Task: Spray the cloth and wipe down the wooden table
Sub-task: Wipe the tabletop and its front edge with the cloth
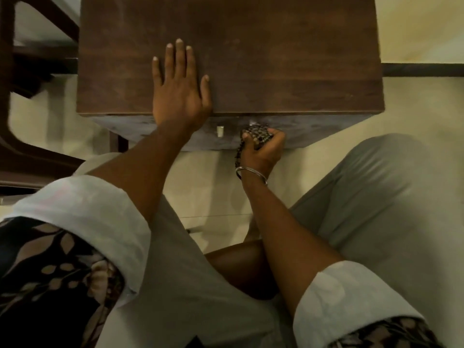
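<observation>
My left hand (179, 89) flat, fingers spread, palm down on the wooden table (276, 59) top near its front edge, my right hand (261, 149) below and right of it, fingers clenched around the bunched dark patterned cloth (257, 133), pressed against the table's front face, metal bangle (251, 173) on that wrist.

Left hand (179, 89) lies flat on the wooden table (276, 46), near its front edge; right hand (262, 149), lower and to the right, presses the cloth (257, 133) against the table's front face.
</observation>
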The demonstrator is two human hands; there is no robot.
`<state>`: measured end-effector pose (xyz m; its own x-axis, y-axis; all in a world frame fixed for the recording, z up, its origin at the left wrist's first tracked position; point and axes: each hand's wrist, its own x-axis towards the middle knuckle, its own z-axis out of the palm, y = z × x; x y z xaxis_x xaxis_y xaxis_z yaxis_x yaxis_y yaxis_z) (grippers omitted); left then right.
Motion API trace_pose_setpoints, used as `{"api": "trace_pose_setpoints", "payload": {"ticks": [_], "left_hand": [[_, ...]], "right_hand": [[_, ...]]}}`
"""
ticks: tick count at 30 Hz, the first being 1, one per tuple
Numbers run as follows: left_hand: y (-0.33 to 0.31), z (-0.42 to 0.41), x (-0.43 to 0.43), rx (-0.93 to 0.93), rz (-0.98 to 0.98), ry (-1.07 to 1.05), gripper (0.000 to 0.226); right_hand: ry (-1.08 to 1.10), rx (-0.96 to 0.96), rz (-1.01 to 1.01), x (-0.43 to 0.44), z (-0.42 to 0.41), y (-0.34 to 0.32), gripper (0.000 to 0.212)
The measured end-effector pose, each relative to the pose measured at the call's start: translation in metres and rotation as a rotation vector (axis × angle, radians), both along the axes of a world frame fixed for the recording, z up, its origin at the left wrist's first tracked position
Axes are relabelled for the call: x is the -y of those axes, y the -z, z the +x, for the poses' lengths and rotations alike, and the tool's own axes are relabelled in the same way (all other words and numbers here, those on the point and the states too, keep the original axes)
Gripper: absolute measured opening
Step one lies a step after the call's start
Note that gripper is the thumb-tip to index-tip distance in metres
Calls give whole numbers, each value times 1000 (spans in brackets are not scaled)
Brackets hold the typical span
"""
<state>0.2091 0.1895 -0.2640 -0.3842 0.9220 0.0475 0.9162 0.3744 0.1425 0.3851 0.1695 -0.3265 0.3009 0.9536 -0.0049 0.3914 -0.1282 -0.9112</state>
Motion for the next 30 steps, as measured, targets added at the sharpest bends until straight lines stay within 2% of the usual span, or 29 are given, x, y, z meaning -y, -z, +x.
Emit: {"api": "trace_pose_setpoints", "payload": {"ticks": [7,14,18,23,30], "left_hand": [[11,-3,-1,-21,105,23,68],[16,-8,-2,13,151,8,68],[7,-8,-1,-21,123,12,67],[3,-4,0,-24,93,3,67],[2,-4,0,-32,57,-5,68]], "right_hand": [[-23,60,-16,0,2,-5,36],[-51,56,-70,-1,1,0,38],[16,29,-21,-7,-9,-11,36],[-39,96,-21,-10,-6,0,39],[-127,52,-102,-10,5,16,40]]}}
